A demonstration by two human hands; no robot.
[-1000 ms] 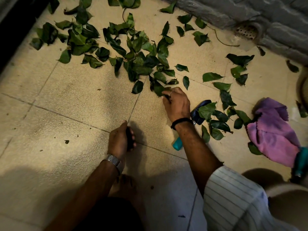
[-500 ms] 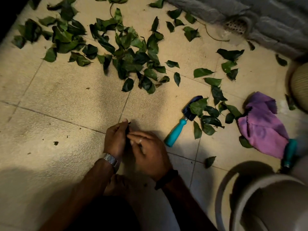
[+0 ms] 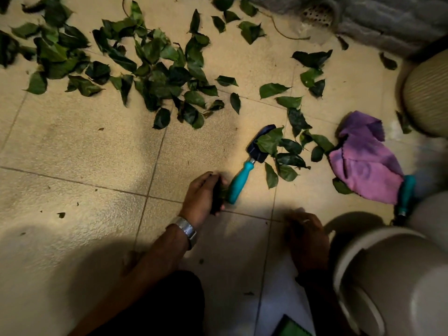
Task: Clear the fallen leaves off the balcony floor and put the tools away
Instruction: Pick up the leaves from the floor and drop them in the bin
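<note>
The left hand (image 3: 202,194) holds a wad of leaves (image 3: 218,194) in a clenched grip, just beside the trowel (image 3: 252,161). The right hand (image 3: 306,235) sits in shadow near the bin (image 3: 388,275); its grip I cannot tell.

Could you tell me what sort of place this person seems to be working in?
Probably a balcony or small patio: a beige speckled tiled floor strewn with fallen green leaves, a perforated drain opening at the foot of a grey wall, and a teal-handled garden trowel.
</note>
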